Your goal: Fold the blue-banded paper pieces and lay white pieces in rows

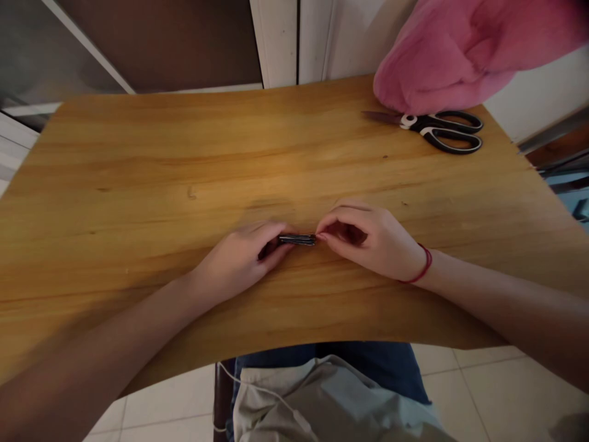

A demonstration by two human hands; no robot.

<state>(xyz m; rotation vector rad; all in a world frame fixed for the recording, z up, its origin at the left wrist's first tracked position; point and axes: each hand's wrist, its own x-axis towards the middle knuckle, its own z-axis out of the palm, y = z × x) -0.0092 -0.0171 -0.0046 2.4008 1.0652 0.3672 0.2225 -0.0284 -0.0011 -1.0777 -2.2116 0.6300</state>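
Note:
Over the middle of the wooden table, a small, dark, layered strip lies level, its kind too small to make out. My left hand grips its left end between thumb and fingers. At the strip's right end is my right hand, with thumb and forefinger pinched together and a red cord on the wrist. Its fingertips are right by that end; whether a thin part of the strip is between them is hidden.
Black-and-white scissors lie at the back right of the wooden table, beside a pink, soft bundle. Behind the table stand white frames and dark panels. A white cable hangs near my lap below the front edge.

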